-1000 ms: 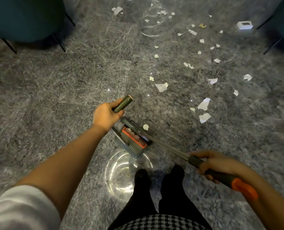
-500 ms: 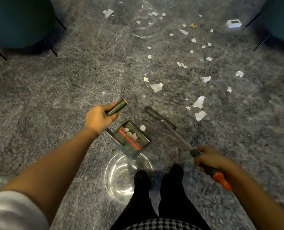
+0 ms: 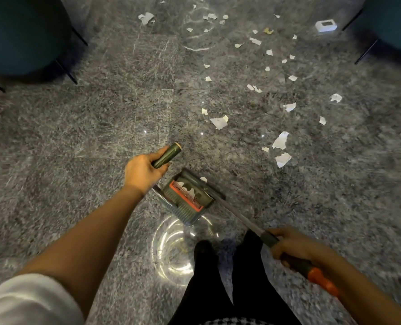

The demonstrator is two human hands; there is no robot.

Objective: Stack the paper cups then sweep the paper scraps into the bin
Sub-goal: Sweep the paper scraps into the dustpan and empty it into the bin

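Glossy grey stone floor, strewn ahead and rightward with white paper scraps, torn, ragged, some curled; one small bit at the dark dustpan. Left hand curled round its handle, right hand gripping the broom

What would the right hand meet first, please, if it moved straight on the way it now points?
Probably the dark green plastic dustpan: the right hand points up-left along the grey metal broom shaft towards it, though depth is unclear.

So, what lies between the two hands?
In the head view, the dustpan and the broom's shaft lie between the left hand and the right hand.
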